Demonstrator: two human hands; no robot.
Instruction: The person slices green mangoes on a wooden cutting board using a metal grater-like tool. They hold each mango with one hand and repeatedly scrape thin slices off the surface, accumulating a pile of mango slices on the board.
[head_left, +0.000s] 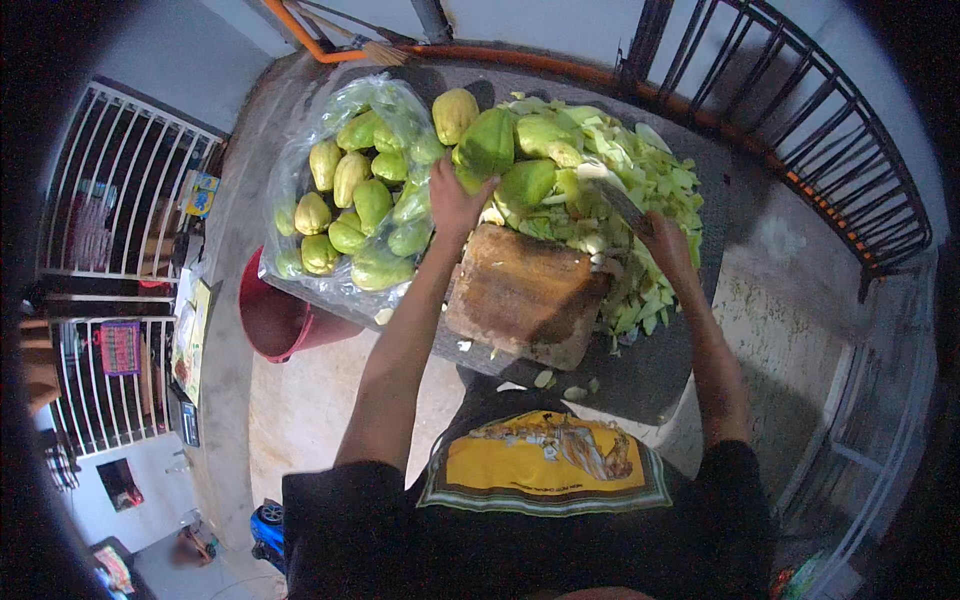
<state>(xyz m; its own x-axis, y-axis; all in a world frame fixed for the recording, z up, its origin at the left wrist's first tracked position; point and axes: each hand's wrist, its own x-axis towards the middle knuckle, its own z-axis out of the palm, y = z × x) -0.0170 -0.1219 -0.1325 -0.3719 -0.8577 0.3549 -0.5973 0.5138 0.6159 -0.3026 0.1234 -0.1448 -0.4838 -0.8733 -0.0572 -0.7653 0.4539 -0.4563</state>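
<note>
My left hand (456, 196) touches a green chayote (486, 142) beyond the cutting board, its thumb and fingers spread; whether it grips the fruit I cannot tell. In my right hand (664, 240) is a knife (621, 204), its blade pointing up and left over the cut pieces. A worn wooden cutting board (529, 289) lies between my forearms with no chayote on it. More whole chayotes (525, 186) rest beside a wide heap of sliced green chayote (645, 161). At the left, a clear plastic bag (289, 176) holds several whole chayotes (351, 178).
Everything lies on a dark grey table (645, 390), with a few scraps near its front edge. A red bucket (274, 315) stands below the left corner. Black metal railings (795, 112) are at the upper right, and a broom (384, 52) lies beyond the table.
</note>
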